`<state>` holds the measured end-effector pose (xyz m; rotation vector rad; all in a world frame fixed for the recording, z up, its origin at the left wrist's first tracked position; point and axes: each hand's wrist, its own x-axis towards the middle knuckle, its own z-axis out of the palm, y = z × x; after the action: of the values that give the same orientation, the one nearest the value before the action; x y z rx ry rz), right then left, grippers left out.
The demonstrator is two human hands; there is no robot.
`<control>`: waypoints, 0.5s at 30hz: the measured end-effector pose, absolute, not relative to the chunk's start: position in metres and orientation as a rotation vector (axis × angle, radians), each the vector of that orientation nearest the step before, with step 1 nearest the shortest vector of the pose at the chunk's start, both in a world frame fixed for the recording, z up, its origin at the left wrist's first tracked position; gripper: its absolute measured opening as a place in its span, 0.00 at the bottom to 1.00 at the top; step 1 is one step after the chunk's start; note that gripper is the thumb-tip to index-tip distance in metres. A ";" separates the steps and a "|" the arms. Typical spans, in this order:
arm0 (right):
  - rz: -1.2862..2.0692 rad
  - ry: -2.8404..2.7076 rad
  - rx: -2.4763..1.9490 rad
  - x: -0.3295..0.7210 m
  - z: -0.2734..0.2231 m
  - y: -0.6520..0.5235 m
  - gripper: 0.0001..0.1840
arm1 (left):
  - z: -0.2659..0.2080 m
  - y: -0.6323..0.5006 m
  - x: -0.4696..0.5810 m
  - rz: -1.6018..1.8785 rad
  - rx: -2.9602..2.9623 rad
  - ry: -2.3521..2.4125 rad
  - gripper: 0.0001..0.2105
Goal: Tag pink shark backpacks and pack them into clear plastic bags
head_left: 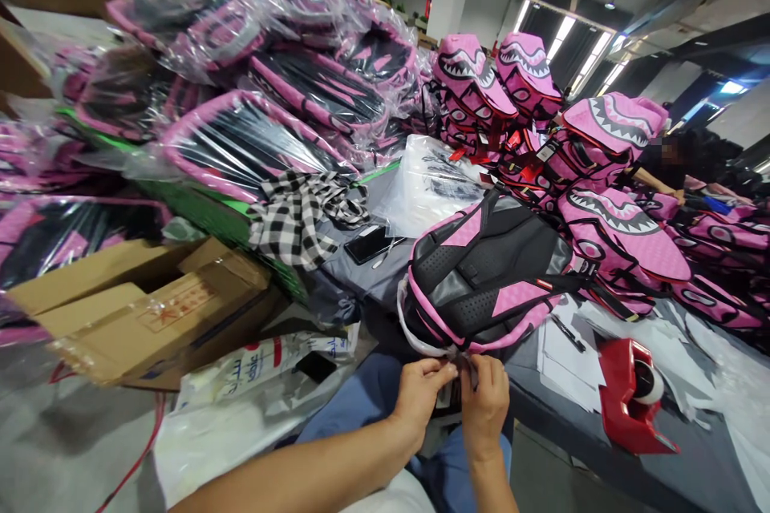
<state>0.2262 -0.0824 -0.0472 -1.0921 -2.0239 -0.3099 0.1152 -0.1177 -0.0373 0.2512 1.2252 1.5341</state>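
Note:
A pink and black backpack (481, 268) lies on the grey-covered table with its straps and padded back facing up. Clear plastic bag (415, 337) material wraps round its near end. At that end, my left hand (424, 397) is closed, thumb and fingers pinching the gathered plastic. Close beside it, my right hand (486, 401) pinches the same plastic from the other side, fingertips almost meeting. The exact bit between the fingertips is partly hidden. Below the hands, a small dark and white printed patch shows above my lap.
Pink shark-mouth backpacks (626, 232) stand at the right. Plastic-wrapped backpacks (241, 144) pile up at the left, above an open carton (156, 313). A red tape dispenser (622, 397), papers (565, 361), a phone (370, 244), flat plastic bags (430, 184) and checked cloth (301, 216) lie around.

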 end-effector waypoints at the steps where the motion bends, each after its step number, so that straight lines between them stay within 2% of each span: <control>1: -0.371 -2.051 -1.076 0.226 -0.045 -0.083 0.07 | -0.035 -0.117 0.114 1.519 0.267 1.217 0.15; 6: -0.537 -2.239 -1.000 0.222 -0.037 -0.093 0.10 | -0.023 -0.108 0.110 1.456 0.331 1.195 0.16; 12: -0.481 -2.232 -1.073 0.223 -0.035 -0.094 0.10 | 0.012 -0.127 0.108 1.358 0.468 1.075 0.12; 15: -0.344 -2.142 -1.044 0.225 -0.038 -0.089 0.11 | 0.005 -0.141 0.099 1.343 0.489 1.076 0.14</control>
<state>0.2248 -0.0890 -0.0384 -1.0435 -2.1425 -0.3436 0.0994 -0.1407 0.0048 0.4890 1.0761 1.3426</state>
